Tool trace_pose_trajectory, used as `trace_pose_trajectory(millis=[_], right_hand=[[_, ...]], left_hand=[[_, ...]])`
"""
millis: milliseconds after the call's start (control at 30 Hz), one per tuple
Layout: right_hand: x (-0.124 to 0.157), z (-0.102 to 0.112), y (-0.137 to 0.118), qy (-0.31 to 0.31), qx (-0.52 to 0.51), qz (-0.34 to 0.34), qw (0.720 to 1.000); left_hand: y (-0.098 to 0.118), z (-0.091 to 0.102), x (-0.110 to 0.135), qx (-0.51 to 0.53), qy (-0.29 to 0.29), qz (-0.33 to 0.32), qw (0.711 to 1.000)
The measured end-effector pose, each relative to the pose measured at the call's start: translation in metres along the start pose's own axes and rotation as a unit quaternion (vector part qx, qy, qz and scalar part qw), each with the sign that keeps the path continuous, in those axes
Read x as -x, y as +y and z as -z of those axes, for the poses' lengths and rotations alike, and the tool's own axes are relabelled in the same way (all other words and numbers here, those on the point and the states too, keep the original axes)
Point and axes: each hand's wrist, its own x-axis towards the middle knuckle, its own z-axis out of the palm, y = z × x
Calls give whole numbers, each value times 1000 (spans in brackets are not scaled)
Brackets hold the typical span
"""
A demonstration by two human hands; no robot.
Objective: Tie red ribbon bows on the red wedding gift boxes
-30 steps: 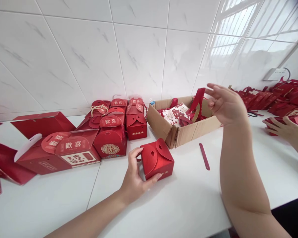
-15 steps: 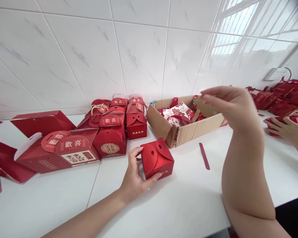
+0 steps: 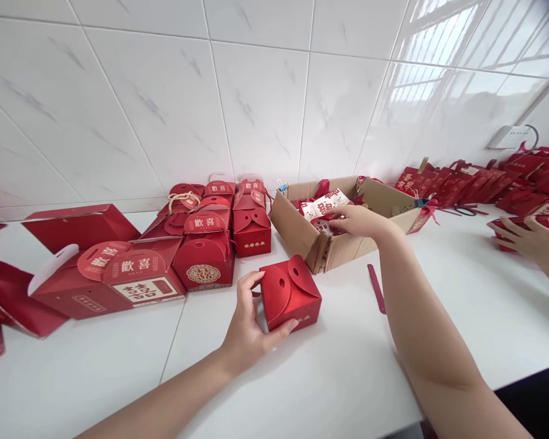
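My left hand [image 3: 249, 323] grips a small red gift box [image 3: 286, 299] on the white table, thumb on its front and fingers along its left side. The box is folded shut, with curved flaps and two oval holes on top and gold characters in front. My right hand [image 3: 359, 221] reaches into an open cardboard box [image 3: 350, 253], its fingers stretched over a white-and-red printed card [image 3: 326, 203] and red ribbon pieces; the fingertips are partly hidden. Nearer me, a dark red strip [image 3: 376, 289] lies on the table, partly behind my right forearm.
Several finished red gift boxes [image 3: 208, 265] stand by the tiled wall on the left, with a larger open-lidded one [image 3: 150, 274]. Red bags [image 3: 452, 183] line the right back, near dark scissors handles [image 3: 465, 211]. Another person's hand [image 3: 526, 235] rests on a red item at right.
My right hand has come down and left from above the cardboard box into it, uncovering the red bags behind. My left hand and the gift box have stayed in place.
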Motion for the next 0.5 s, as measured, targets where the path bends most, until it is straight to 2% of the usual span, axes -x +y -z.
trace_pose_trajectory(millis=[167,200,267,333,433,467,500], right_hand=[[2,2,-2,24,-19,9,999],[3,4,-5,42,-38,7,998],[9,10,-11,117,-112,-5,987],[19,19,-16,228,-231,-6,946],[48,39,-10,373,-359,36,855],[60,45,-2,391,-366,45,843],[74,52,10,395,-360,47,844]], left_hand=[[2,0,0,-1,2,5,1000],[2,0,0,-1,1,5,1000],[3,1,1,-1,1,5,1000],[3,0,1,0,2,2,1000],[3,0,1,-1,2,-3,1000],[3,0,1,0,2,-5,1000],[3,0,1,1,3,-6,1000]])
